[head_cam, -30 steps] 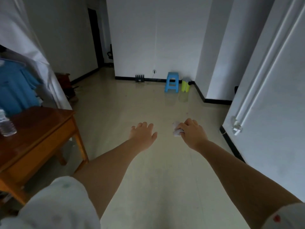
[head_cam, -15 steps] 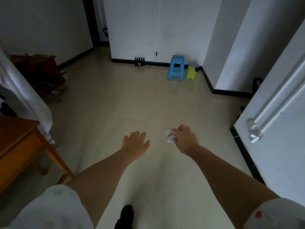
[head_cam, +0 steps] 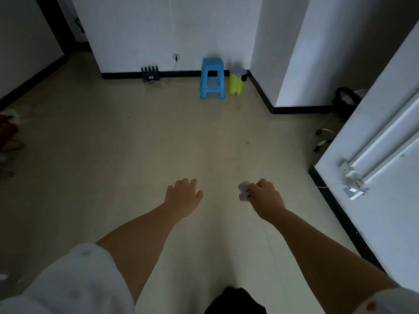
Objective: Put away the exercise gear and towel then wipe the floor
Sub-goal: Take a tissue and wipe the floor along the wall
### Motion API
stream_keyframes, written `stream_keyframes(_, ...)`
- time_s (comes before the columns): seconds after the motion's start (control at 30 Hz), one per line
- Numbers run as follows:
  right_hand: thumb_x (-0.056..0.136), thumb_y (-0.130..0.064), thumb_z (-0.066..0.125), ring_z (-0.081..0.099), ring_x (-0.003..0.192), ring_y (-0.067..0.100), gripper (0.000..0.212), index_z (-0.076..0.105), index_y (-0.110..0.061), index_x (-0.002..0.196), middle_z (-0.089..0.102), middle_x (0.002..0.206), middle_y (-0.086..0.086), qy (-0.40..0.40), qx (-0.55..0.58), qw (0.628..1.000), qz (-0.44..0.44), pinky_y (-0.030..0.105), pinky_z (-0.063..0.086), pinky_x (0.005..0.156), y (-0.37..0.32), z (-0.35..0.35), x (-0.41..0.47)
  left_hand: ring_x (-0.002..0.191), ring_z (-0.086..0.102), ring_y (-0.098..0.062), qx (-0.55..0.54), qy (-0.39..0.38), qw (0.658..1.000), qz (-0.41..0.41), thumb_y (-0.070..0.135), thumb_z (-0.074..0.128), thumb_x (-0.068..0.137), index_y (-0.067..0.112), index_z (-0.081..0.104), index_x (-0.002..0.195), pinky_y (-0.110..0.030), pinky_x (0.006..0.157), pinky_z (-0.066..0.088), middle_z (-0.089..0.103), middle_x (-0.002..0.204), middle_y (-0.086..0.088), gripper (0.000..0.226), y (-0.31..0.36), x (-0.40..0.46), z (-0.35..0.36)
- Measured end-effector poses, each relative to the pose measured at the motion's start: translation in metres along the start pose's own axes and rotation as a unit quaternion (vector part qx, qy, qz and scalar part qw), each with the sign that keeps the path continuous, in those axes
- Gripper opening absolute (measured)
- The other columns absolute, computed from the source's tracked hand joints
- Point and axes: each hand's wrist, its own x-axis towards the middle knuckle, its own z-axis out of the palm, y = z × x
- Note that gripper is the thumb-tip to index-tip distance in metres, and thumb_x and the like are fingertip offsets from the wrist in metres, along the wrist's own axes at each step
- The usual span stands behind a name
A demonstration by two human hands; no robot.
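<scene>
Now right hand [head_cam: 265,199] clenched on a white crumpled wipe [head_cam: 243,191] protruding at its fingertips, left hand [head_cam: 182,197] released, empty

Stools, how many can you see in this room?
1. A blue stool stands against the far wall, just left of a yellow-green bin. More could be outside the frame or behind the walls.

Most of the white wad [head_cam: 243,191] was hidden inside the right hand [head_cam: 265,199]; what it was made of could not be told. A dark shape [head_cam: 235,301] was cut off by the bottom edge. Red things [head_cam: 8,129] at the left edge were cropped and blurred. The black object [head_cam: 345,99] at the right was half hidden behind the white panel [head_cam: 385,132].
</scene>
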Motion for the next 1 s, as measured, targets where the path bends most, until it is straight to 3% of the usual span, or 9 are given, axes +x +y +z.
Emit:
stream_keyframes(0.13, 0.098, -0.027, 0.043, 0.045, 0.112, 0.025, 0.030, 0.052, -0.022, 0.126, 0.048, 0.121, 0.007, 0.006, -0.015, 0.999, 0.035, 0.036, 0.044, 0.089, 0.051, -0.008, 0.111, 0.119, 0.047, -0.027, 0.007, -0.004, 0.999, 0.054, 0.044, 0.030, 0.099, 0.017, 0.033, 0.140, -0.039, 0.094, 0.039, 0.048, 0.129, -0.010, 0.049, 0.030, 0.126, 0.000)
stream_keyframes(0.27, 0.097, -0.025, 0.044, 0.045, 0.112, 0.025, 0.029, 0.052, -0.021, 0.125, 0.048, 0.120, 0.007, 0.004, -0.017, 1.000, 0.025, 0.033, 0.042, 0.087, 0.089, -0.026, 0.233, 0.118, 0.048, -0.027, -0.019, -0.007, 0.999, 0.037, 0.045, 0.029, 0.098, 0.018, 0.034, 0.139, -0.038, 0.094, 0.040, 0.049, 0.128, -0.009, 0.050, 0.053, 0.256, -0.014)
stream_keyframes(0.47, 0.097, -0.024, 0.044, 0.044, 0.114, 0.026, 0.029, 0.053, -0.019, 0.124, 0.048, 0.120, 0.009, -0.010, -0.023, 1.000, 0.008, 0.034, 0.043, 0.086, 0.123, -0.063, 0.410, 0.113, 0.052, -0.026, -0.027, 0.043, 0.998, 0.034, 0.053, 0.009, 0.088, 0.018, 0.038, 0.137, -0.036, 0.091, 0.043, 0.053, 0.123, -0.008, 0.068, 0.061, 0.422, -0.062)
stream_keyframes(0.53, 0.097, -0.025, 0.044, 0.044, 0.114, 0.026, 0.029, 0.053, -0.018, 0.124, 0.048, 0.120, 0.009, -0.019, -0.025, 0.999, -0.009, 0.034, 0.044, 0.086, 0.128, -0.067, 0.471, 0.102, 0.058, -0.028, -0.031, 0.079, 0.996, 0.020, 0.050, 0.014, 0.087, 0.014, 0.048, 0.130, -0.038, 0.083, 0.048, 0.059, 0.111, -0.010, 0.065, 0.053, 0.475, -0.068)
stream_keyframes(0.6, 0.097, -0.026, 0.044, 0.044, 0.114, 0.027, 0.029, 0.053, -0.017, 0.124, 0.047, 0.121, 0.010, -0.034, -0.027, 0.999, -0.019, 0.035, 0.044, 0.087, 0.130, -0.066, 0.529, 0.078, 0.065, -0.030, -0.042, 0.103, 0.994, 0.006, 0.046, 0.025, 0.085, 0.009, 0.063, 0.109, -0.040, 0.063, 0.054, 0.063, 0.088, -0.011, 0.058, 0.039, 0.527, -0.065)
stream_keyframes(0.73, 0.097, -0.024, 0.045, 0.043, 0.113, 0.028, 0.029, 0.053, -0.017, 0.124, 0.047, 0.119, 0.010, -0.037, -0.022, 0.999, -0.020, 0.036, 0.043, 0.087, 0.135, -0.061, 0.655, 0.058, 0.064, -0.024, -0.043, 0.068, 0.996, -0.034, 0.043, 0.036, 0.081, 0.010, 0.070, 0.090, -0.031, 0.048, 0.051, 0.061, 0.071, -0.007, 0.048, 0.001, 0.647, -0.057)
stream_keyframes(0.77, 0.097, -0.024, 0.044, 0.043, 0.113, 0.028, 0.029, 0.053, -0.017, 0.123, 0.047, 0.119, 0.010, -0.041, -0.017, 0.999, -0.014, 0.036, 0.043, 0.088, 0.136, -0.062, 0.685, 0.059, 0.064, -0.023, -0.039, 0.057, 0.997, -0.038, 0.042, 0.038, 0.082, 0.010, 0.070, 0.091, -0.030, 0.049, 0.051, 0.061, 0.072, -0.007, 0.047, -0.005, 0.674, -0.065)
stream_keyframes(0.9, 0.097, -0.025, 0.043, 0.042, 0.113, 0.027, 0.027, 0.053, -0.019, 0.122, 0.047, 0.118, 0.009, -0.052, -0.001, 0.999, 0.008, 0.035, 0.044, 0.089, 0.148, -0.076, 0.793, 0.111, 0.054, -0.027, -0.021, 0.011, 0.999, -0.027, 0.048, 0.024, 0.095, 0.015, 0.045, 0.132, -0.036, 0.088, 0.044, 0.055, 0.119, -0.009, 0.054, -0.028, 0.792, -0.099)
stream_keyframes(1.0, 0.097, -0.026, 0.044, 0.042, 0.113, 0.028, 0.029, 0.052, -0.018, 0.123, 0.047, 0.118, 0.010, -0.057, 0.004, 0.998, 0.024, 0.037, 0.045, 0.089, 0.161, -0.094, 0.866, 0.116, 0.050, -0.025, -0.025, -0.010, 0.999, -0.020, 0.047, 0.027, 0.097, 0.018, 0.040, 0.135, -0.037, 0.092, 0.042, 0.051, 0.125, -0.008, 0.050, -0.029, 0.874, -0.127)
